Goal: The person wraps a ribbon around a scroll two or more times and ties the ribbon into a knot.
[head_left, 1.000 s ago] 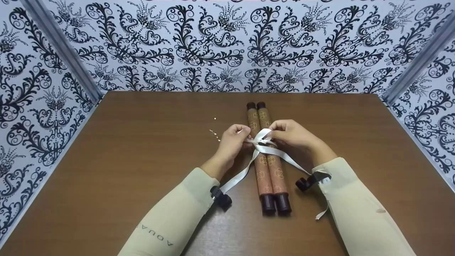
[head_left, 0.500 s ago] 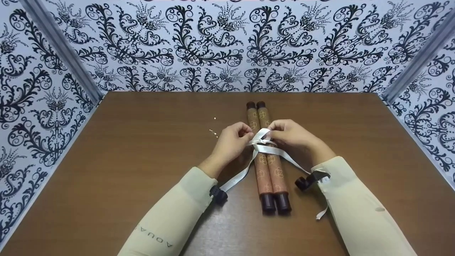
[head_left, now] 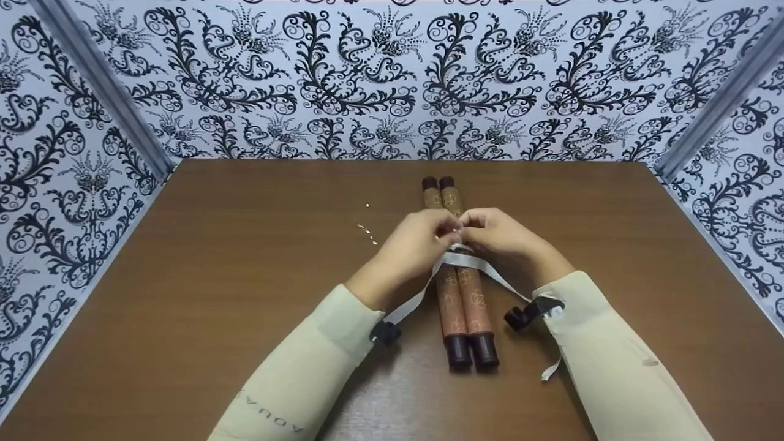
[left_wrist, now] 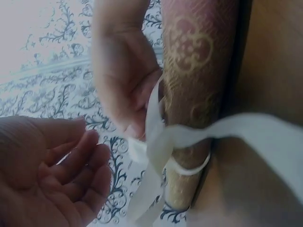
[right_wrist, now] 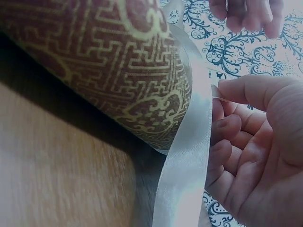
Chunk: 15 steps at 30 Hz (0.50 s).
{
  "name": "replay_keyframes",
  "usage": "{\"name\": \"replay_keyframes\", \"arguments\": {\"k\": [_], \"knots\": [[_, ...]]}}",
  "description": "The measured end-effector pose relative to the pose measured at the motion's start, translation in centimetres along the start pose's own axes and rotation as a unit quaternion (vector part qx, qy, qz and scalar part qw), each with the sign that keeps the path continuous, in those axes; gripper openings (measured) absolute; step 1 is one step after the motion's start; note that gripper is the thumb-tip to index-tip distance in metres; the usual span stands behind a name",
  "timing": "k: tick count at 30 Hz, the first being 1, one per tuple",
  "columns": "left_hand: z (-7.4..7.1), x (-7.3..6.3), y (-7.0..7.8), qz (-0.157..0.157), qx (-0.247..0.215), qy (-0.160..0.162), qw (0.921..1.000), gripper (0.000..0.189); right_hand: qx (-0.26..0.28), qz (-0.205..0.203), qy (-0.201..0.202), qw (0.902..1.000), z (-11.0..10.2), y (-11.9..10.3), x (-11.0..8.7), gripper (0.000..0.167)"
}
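Two patterned scroll rolls (head_left: 454,300) with dark end knobs lie side by side on the table, pointing away from me. A white ribbon (head_left: 463,260) passes around them and is looped on top. My right hand (head_left: 511,239) pinches a part of the ribbon (right_wrist: 187,146) between thumb and fingers; the right wrist view shows this grip. My left hand (head_left: 413,245) is over the rolls, close to the right fingertips. In the left wrist view the left hand (left_wrist: 57,170) has its fingers loosely bent, apart from the ribbon, holding nothing. The hands hide most of the knot in the head view.
The brown wooden table (head_left: 245,275) is bordered by walls (head_left: 380,79) with black floral scrollwork. Small bright specks (head_left: 367,231) show left of the rolls. One ribbon tail runs under the left wrist; another tail end (head_left: 551,369) hangs by the right sleeve.
My left hand has let go of the ribbon and moved right, over the rolls to the right fingertips. My right hand stays nearly in place, pinching the loop.
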<state>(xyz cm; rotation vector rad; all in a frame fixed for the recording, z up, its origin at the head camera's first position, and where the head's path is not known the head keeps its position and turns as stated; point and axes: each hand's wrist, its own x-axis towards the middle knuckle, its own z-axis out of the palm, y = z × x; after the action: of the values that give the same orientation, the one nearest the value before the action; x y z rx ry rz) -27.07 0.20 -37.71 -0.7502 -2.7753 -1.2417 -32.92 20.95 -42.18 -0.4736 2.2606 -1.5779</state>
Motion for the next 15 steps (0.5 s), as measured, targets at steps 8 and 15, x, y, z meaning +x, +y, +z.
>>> {"name": "replay_keyframes", "arguments": {"k": [8, 15], "knots": [[1.8, 0.3, -0.7, 0.025, 0.085, -0.056, 0.9945, 0.013, 0.067, 0.014, -0.008, 0.9976, 0.3, -0.1, -0.2, 0.007], [2.0, 0.3, -1.6, 0.053, 0.113, -0.057, 0.9905, 0.019, 0.099, 0.023, -0.004, 0.9948, 0.8, 0.0, -0.3, 0.005]]}}
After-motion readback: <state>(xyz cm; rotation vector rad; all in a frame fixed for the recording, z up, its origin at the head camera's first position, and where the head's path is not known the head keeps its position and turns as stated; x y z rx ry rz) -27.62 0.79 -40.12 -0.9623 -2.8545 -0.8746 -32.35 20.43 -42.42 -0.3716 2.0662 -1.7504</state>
